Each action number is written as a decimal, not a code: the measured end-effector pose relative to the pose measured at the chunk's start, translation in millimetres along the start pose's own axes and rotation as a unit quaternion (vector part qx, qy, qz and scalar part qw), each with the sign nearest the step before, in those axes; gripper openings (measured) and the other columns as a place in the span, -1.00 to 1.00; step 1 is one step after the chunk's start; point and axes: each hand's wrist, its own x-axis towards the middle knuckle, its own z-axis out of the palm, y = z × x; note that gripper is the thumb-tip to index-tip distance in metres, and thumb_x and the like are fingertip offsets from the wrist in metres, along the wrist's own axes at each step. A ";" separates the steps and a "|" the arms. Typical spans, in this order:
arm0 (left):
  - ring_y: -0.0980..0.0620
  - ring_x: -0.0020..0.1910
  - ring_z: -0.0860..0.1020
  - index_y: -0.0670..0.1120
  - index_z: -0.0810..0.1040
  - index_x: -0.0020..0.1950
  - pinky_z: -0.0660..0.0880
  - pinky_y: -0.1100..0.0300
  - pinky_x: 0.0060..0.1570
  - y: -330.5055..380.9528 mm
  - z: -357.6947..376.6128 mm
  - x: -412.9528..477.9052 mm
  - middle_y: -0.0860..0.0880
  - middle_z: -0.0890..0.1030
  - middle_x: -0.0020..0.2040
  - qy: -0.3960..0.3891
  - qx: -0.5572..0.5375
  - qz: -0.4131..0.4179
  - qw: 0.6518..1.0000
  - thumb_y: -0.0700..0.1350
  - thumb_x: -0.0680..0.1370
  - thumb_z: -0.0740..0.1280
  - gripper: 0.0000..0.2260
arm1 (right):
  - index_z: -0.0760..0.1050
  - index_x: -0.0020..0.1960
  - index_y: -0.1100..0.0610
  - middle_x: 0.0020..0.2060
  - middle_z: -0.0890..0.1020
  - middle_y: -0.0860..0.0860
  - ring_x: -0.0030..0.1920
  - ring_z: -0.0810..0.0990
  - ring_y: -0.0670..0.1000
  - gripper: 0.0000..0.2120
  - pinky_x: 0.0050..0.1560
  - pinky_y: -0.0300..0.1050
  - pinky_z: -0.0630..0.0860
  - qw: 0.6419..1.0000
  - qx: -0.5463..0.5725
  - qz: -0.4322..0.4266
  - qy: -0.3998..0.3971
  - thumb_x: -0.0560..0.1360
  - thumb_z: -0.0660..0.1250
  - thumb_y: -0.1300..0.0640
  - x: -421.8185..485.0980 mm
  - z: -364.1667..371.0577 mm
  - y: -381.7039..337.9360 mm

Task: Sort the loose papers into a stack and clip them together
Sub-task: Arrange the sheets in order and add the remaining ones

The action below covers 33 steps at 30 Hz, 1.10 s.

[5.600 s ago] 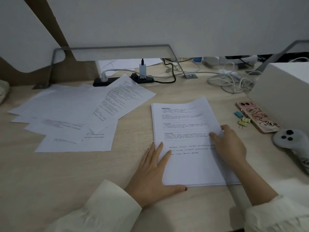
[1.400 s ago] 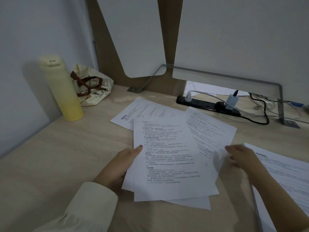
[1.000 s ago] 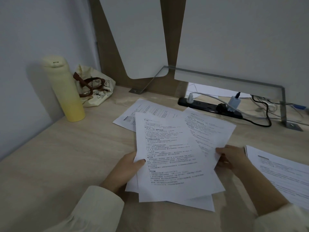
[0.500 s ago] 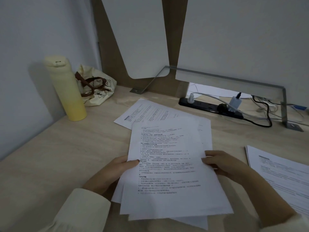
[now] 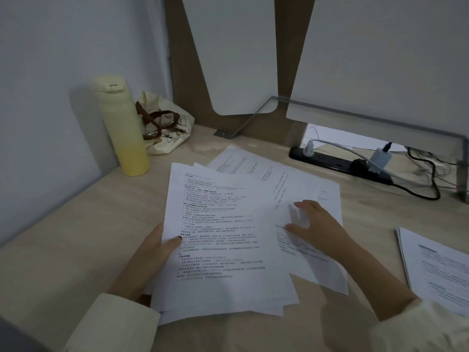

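Loose papers (image 5: 228, 250) lay fanned at frame centre. Left hand (image 5: 149, 260) pinched their left edge, thumb on top; right hand (image 5: 317, 224) rested flat, fingers spread. Sheets judged light, limp, slippery (grip both side edges).

- A plain pale wall (image 5: 63, 47) fills the upper left of the frame, grey in the dim light.
- A light wood-grain counter (image 5: 76, 237) spans the lower half.
- At top centre, a brown wooden back panel (image 5: 182, 72) stands behind two white boards (image 5: 236, 54).
- A grey metal frame (image 5: 462, 171) crosses the right board low down, and the gap beneath is brighter.
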 end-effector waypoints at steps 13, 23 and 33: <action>-0.03 0.10 0.50 -0.10 0.38 0.32 0.39 0.10 0.11 -8.0 3.7 -9.0 -0.04 0.53 0.14 0.064 -0.043 0.025 0.997 -0.20 0.58 0.19 -0.70 | 0.20 0.37 0.11 0.14 0.54 0.08 -0.06 0.60 0.08 -0.64 -0.23 -0.19 0.37 0.967 -0.233 -0.078 0.066 0.59 0.08 0.10 4.2 10.1 -11.0; -0.02 0.15 0.46 -0.12 0.31 0.34 0.36 0.13 0.14 -13.9 9.7 -17.7 -0.03 0.49 0.15 0.119 -0.070 0.067 0.988 -0.23 0.59 0.17 -0.69 | 0.48 0.13 0.28 -0.21 0.55 0.19 -0.27 0.49 0.15 -0.73 -0.29 -0.07 0.39 0.970 0.046 0.088 0.222 0.59 0.04 0.24 10.7 -12.8 -8.2; 0.02 0.24 0.41 -0.05 0.22 0.43 0.33 0.07 0.30 -10.9 15.8 -20.9 0.00 0.43 0.25 0.086 -0.070 0.089 0.990 -0.27 0.59 0.15 -0.59 | 0.47 0.22 0.09 -0.34 0.60 0.09 -0.39 0.53 0.10 -0.72 -0.40 -0.11 0.40 0.971 -0.050 -0.125 0.196 0.61 0.07 0.14 -47.4 -37.1 -83.1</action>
